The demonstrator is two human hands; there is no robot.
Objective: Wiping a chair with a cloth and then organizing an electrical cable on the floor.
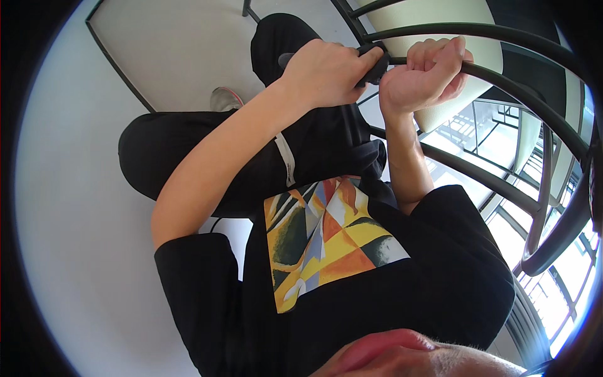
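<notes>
My left hand (pixel 330 73) is curled around a dark handheld object (pixel 375 68), whose kind I cannot tell; the hand hides much of it. A grey rounded end (pixel 285 60) shows on the far side of that hand. Just to the right, my right hand (pixel 426 73) is closed around a black curved metal tube (pixel 509 87), its palm side turned towards me. The tube belongs to a black tubular frame. My right wrist is beside the dark object. Behind the frame is a cream padded panel (pixel 438 21).
More black tubes (pixel 480 176) curve around my right forearm. My bent legs in black trousers (pixel 174 151) lie below the hands, with a shoe (pixel 226 99) beyond them on the pale floor (pixel 80 188). Bright window panes (pixel 560 273) stand at the right.
</notes>
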